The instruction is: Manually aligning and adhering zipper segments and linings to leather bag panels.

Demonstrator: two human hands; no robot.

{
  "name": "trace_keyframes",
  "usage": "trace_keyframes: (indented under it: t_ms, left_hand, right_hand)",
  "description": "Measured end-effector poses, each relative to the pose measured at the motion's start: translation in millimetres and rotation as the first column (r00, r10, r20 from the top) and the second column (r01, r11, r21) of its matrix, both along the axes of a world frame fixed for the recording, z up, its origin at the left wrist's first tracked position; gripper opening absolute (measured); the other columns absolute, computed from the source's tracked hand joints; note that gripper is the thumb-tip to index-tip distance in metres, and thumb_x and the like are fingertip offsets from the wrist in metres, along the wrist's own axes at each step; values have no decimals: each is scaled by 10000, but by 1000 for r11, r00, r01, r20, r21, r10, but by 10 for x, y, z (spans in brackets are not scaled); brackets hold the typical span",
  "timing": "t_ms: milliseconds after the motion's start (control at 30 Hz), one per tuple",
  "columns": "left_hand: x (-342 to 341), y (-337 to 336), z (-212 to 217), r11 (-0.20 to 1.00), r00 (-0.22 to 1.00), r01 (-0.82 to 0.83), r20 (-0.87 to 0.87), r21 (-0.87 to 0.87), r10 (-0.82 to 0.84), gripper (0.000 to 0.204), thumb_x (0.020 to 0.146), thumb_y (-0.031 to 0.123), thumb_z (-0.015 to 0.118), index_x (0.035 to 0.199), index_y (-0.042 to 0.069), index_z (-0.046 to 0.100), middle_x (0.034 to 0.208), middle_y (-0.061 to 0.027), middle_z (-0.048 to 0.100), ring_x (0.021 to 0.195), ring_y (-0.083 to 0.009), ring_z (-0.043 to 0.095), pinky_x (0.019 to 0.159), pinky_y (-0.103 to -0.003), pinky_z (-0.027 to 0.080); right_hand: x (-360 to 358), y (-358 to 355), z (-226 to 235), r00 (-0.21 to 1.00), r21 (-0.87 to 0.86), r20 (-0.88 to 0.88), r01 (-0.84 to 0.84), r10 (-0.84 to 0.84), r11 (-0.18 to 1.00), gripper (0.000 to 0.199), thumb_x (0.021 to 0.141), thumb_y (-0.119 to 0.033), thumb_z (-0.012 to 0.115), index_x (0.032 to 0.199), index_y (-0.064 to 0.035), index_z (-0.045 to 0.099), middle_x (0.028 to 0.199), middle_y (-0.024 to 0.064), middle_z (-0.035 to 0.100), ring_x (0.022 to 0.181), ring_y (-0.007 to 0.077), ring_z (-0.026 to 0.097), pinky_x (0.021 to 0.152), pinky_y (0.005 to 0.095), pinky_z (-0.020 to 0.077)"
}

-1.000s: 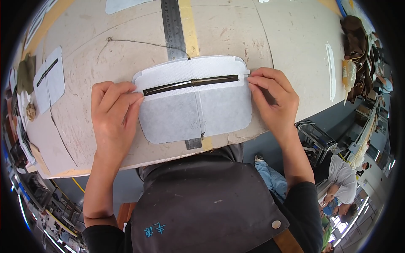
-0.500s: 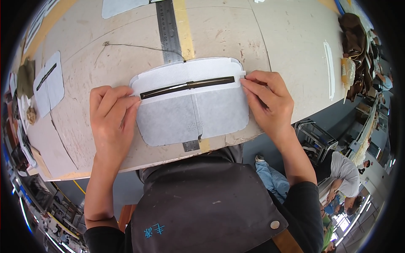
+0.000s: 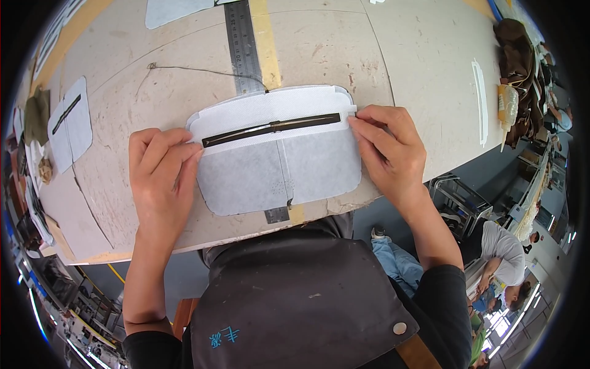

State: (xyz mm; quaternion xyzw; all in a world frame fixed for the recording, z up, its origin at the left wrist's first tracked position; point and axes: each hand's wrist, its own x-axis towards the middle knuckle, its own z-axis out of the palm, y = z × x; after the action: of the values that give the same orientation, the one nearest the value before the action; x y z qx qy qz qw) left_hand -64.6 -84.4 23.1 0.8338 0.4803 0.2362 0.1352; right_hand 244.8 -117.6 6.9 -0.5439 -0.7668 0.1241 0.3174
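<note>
A white, round-cornered fabric panel (image 3: 246, 181) lies across the near part of the table. Along its upper half runs a whiter textured band (image 3: 239, 109) with a long dark slot (image 3: 307, 122) in it, seemingly with a zipper inside. At the band's left end, my left hand (image 3: 161, 175) pinches the panel's edge between thumb and fingers. My right hand (image 3: 393, 150) pinches the opposite edge, beside the slot's right end. What the fingertips grip is partly hidden. A dark thread (image 3: 209, 71) trails from the panel's top edge.
Under the panel runs a steel ruler (image 3: 243, 49) beside yellow tape (image 3: 264, 43). A similar slotted piece (image 3: 72, 126) lies at the left. On the right are a glue bottle (image 3: 507, 107) and dark brown material (image 3: 516, 49). Another person (image 3: 501, 255) is at the far right.
Almost nothing differs. Panel, hands and ruler appear shifted very slightly left in the picture, along with the whole table. Both hands keep their pinch on the panel's edges.
</note>
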Motion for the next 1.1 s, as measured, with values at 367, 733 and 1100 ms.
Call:
trace_keyframes:
  t_ms: [367,733,1100]
  left_hand:
    - [3,0,47,999,1000,-14,-11,-29,14,161,716,-87,741,839,-12,669,965,-85,664,913,-276,547,775,-354,465]
    - [1116,569,-61,916,903,400,164,27,-398,247,722,-9,745,962,23,695,999,-82,623,950,-269,534,808,-356,472]
    - [881,782,191,794,794,608,32,10,-608,151,728,37,711,844,35,614,932,-81,535,940,-276,498,828,-362,432]
  right_hand:
    - [6,15,2,1000,26,13,-14,13,1000,256,685,96,721,924,6,712,975,89,655,850,252,621,698,321,528]
    - [-26,22,-20,999,16,-30,14,-13,1000,218,702,85,721,903,1,701,948,82,659,838,264,615,693,335,520]
    - [-53,36,-21,999,19,-14,35,-34,999,188,700,87,720,864,-1,692,933,78,660,833,262,615,688,343,523]
